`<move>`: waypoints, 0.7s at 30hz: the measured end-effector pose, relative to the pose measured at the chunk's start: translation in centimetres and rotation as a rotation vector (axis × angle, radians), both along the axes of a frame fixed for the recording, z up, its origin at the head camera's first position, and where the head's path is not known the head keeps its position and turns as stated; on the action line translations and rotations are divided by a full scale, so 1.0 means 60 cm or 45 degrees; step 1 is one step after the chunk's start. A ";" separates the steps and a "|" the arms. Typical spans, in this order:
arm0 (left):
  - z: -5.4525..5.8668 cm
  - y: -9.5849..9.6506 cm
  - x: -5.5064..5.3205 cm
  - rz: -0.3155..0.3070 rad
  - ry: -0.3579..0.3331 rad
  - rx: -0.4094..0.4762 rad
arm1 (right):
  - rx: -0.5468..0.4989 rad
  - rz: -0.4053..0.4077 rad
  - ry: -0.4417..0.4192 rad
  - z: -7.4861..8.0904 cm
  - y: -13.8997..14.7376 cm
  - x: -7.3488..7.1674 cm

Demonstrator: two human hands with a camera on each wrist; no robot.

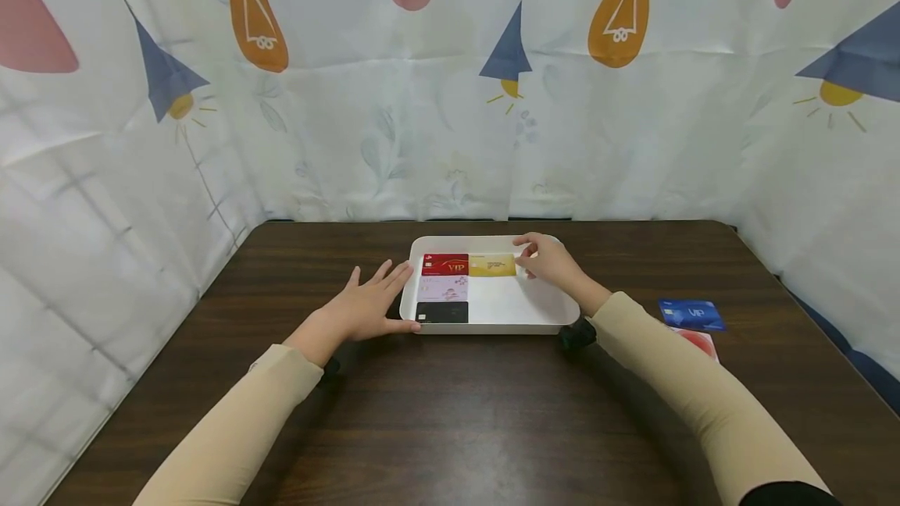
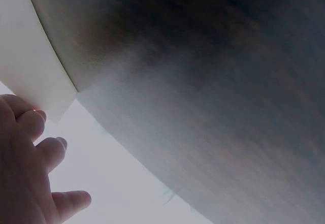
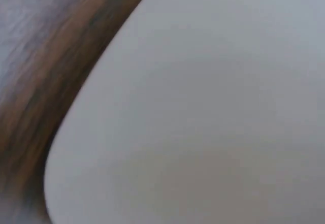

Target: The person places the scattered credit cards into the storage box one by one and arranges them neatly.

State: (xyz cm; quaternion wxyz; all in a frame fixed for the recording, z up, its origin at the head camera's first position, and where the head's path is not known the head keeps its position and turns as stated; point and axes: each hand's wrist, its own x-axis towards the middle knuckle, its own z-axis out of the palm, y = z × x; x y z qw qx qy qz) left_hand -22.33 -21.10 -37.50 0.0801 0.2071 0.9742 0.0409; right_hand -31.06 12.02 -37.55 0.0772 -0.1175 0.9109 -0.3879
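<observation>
the gold rectangular plastic card (image 1: 491, 265) lies flat by the far edge of the white rounded rectangular tray (image 1: 520, 304). your right hand (image 1: 551, 262) is over the tray's far right corner, fingers bent beside the card's right edge; you cannot tell whether they pinch it. touching the card's left edge is a red card marked vip (image 1: 445, 265), in the tray's far left corner; below it come a pale lilac card (image 1: 443, 288) and a black card (image 1: 441, 313) at the near left corner. your left hand (image 1: 367, 309) has its fingers spread wide at the tray's left edge. toward the desk's (image 1: 450, 420) right edge lie a blue vip card (image 1: 692, 315) and a red-and-white card (image 1: 701, 343), partly hidden by your beige right sleeve (image 1: 703, 397).
</observation>
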 end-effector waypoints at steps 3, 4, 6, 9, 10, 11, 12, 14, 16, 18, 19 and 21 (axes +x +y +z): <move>-0.001 -0.001 -0.001 -0.002 0.001 -0.003 | 0.021 0.019 0.049 0.005 0.008 0.006; 0.000 -0.001 0.000 -0.003 0.001 -0.005 | 0.036 0.027 0.067 0.005 0.011 0.007; 0.001 -0.001 0.000 -0.006 -0.001 -0.007 | 0.051 0.044 0.095 0.005 0.018 0.011; 0.003 -0.001 0.001 -0.008 -0.006 -0.010 | 0.064 0.074 0.149 0.004 0.031 0.017; 0.003 -0.001 0.001 -0.009 -0.006 -0.011 | 0.064 0.082 0.164 0.004 0.035 0.020; 0.003 -0.001 0.001 -0.011 -0.007 -0.009 | 0.059 0.090 0.176 0.004 0.039 0.022; 0.003 -0.001 0.001 -0.011 -0.007 -0.010 | 0.058 0.099 0.190 0.005 0.044 0.025; 0.003 -0.001 0.001 -0.014 -0.005 -0.007 | 0.056 0.110 0.212 0.007 0.053 0.031; 0.004 0.000 0.001 -0.013 -0.005 -0.007 | 0.052 0.123 0.230 0.011 0.061 0.038; 0.005 0.000 0.002 -0.011 -0.009 -0.008 | 0.051 0.139 0.251 0.015 0.070 0.045; 0.006 0.000 0.003 -0.010 -0.010 -0.009 | 0.053 0.144 0.260 0.016 0.074 0.048; 0.006 0.000 0.003 -0.009 -0.015 -0.008 | 0.052 0.154 0.273 0.017 0.082 0.055</move>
